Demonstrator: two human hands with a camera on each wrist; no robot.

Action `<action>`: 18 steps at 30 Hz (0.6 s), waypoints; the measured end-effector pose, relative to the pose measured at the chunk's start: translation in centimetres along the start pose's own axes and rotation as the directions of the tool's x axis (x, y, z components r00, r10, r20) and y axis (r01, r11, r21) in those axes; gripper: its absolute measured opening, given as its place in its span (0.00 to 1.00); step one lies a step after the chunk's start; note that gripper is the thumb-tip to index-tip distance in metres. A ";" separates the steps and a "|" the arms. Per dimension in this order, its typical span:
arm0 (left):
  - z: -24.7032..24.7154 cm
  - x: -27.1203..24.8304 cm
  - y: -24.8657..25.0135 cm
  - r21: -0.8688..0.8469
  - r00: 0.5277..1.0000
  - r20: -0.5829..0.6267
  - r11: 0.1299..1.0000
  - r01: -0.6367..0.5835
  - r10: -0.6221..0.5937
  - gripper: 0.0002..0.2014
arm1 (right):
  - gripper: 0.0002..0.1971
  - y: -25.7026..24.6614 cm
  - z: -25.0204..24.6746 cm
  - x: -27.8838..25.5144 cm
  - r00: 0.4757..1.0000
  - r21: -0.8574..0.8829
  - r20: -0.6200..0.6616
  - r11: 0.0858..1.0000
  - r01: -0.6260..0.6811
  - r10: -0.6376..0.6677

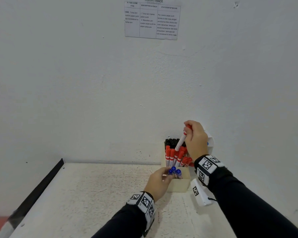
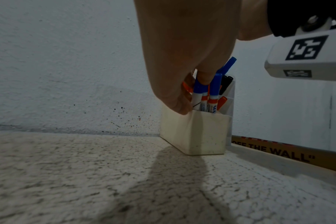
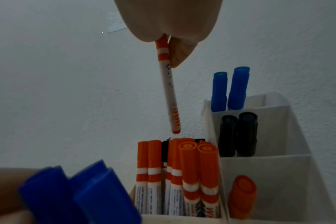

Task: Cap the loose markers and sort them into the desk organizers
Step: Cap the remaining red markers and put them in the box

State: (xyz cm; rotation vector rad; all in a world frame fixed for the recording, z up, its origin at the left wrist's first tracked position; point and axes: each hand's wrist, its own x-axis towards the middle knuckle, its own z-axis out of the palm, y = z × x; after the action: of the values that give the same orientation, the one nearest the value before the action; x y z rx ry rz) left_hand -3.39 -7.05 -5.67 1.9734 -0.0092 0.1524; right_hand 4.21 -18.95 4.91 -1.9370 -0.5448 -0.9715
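My right hand (image 1: 187,129) pinches a red-capped marker (image 1: 181,140) by its cap end. The marker hangs tail-down just above the red markers (image 3: 182,174) standing in the cream organizer (image 1: 179,185). Black markers (image 1: 172,142) fill the organizer's back section. My left hand (image 1: 169,176) curls round the blue markers (image 2: 199,89) in the front section, and its thumb rests on the organizer's rim (image 2: 194,131). In the right wrist view the held marker (image 3: 168,84) is clear of the caps below it.
A second, tiered white organizer (image 3: 278,166) stands right of the first and holds two blue markers (image 3: 230,89), two black markers (image 3: 238,134) and a red one (image 3: 242,197). The speckled table (image 1: 93,194) meets the wall; its left edge (image 1: 38,191) is dark. A cardboard box (image 2: 278,151) lies on the right.
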 end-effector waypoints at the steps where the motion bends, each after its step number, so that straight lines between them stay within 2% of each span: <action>1: 0.0 0.1 -0.2 -0.003 1.000 -0.005 1.000 0.003 -0.003 0.15 | 0.08 0.1 0.0 0.0 1.000 -0.013 -0.007 1.000 0.019 -0.019; 3: 0.0 0.0 -0.5 0.000 1.000 -0.012 1.000 0.010 -0.010 0.15 | 0.07 0.4 0.1 -0.3 0.999 -0.016 0.025 1.000 0.020 -0.020; 5: 0.0 0.0 -0.5 0.006 1.000 -0.011 1.000 0.014 -0.014 0.15 | 0.08 0.7 0.2 -0.7 0.990 0.020 0.130 0.998 -0.055 0.052; 8: -0.1 0.0 -0.4 0.019 1.000 -0.008 1.000 0.006 -0.006 0.15 | 0.10 1.1 0.3 -1.0 0.937 0.012 0.316 0.987 -0.163 0.151; 13: -0.1 -0.1 -0.3 0.038 1.000 -0.018 0.999 0.005 -0.004 0.15 | 0.04 0.9 0.7 -1.5 0.923 0.020 0.295 0.965 -0.263 0.246; 15: -0.1 -0.1 -0.3 0.031 1.000 -0.015 0.999 0.009 -0.008 0.15 | 0.02 0.3 1.0 -1.5 0.907 -0.011 0.330 0.962 -0.274 0.262; 18: -0.1 -0.1 -0.4 0.027 1.000 -0.013 1.000 0.007 -0.007 0.15 | 0.08 -0.5 1.6 -0.8 0.874 -0.122 0.406 0.963 -0.239 0.268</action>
State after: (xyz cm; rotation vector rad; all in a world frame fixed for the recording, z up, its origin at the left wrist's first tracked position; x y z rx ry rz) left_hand -3.52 -6.79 -5.95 1.9993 0.0086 0.1614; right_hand 4.05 -17.32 4.02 -2.2276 -0.4821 -0.4069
